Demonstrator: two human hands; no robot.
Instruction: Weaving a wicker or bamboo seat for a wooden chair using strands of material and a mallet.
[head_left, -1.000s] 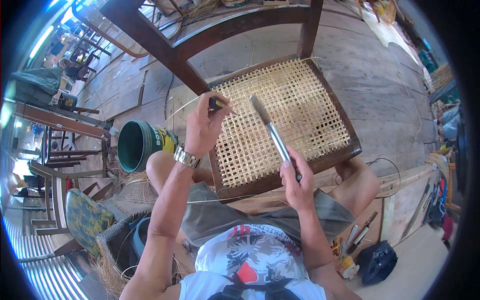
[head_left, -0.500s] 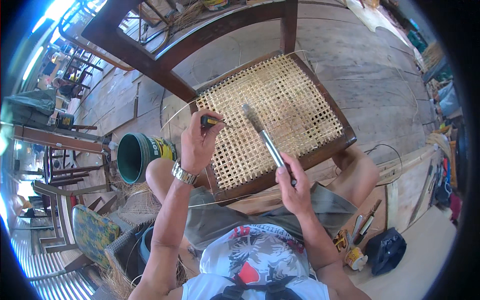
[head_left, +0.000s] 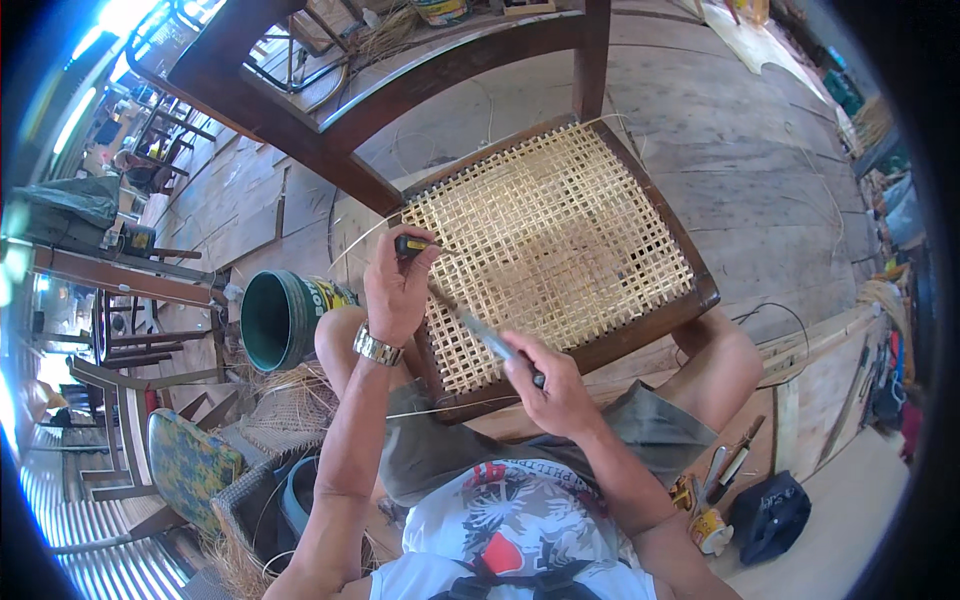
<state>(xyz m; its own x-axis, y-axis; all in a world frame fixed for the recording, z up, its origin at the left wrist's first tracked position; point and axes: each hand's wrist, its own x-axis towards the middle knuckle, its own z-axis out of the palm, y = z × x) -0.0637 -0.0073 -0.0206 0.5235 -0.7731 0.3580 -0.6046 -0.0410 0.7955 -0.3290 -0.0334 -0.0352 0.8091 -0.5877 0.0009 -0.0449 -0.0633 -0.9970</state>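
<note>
A dark wooden chair (head_left: 450, 85) stands before me, its seat (head_left: 565, 225) an open weave of pale cane strips. Over the seat's left side, my left hand (head_left: 398, 290) is closed around the black and yellow handle of a screwdriver-like tool (head_left: 414, 244); its thin shaft points at the weave. My right hand (head_left: 548, 388), near the front rail, grips a long silver metal tool (head_left: 486, 336) with a darker end. That end is blurred and lies over the weave just below my left hand. A loose cane strand (head_left: 360, 245) trails at the seat's left corner.
To the left are a dark green bucket (head_left: 275, 320) and a patterned cushion (head_left: 190, 465). Hand tools (head_left: 728, 462), a yellow cup (head_left: 710, 530) and a dark cap (head_left: 772, 515) lie at my right. My bent legs flank the seat's front. Wooden boards (head_left: 720, 140) floor the room.
My right hand has moved left, bringing the metal tool's end from over the middle weave to the left side, below my left hand. The left hand stays nearly in place at the weave.
</note>
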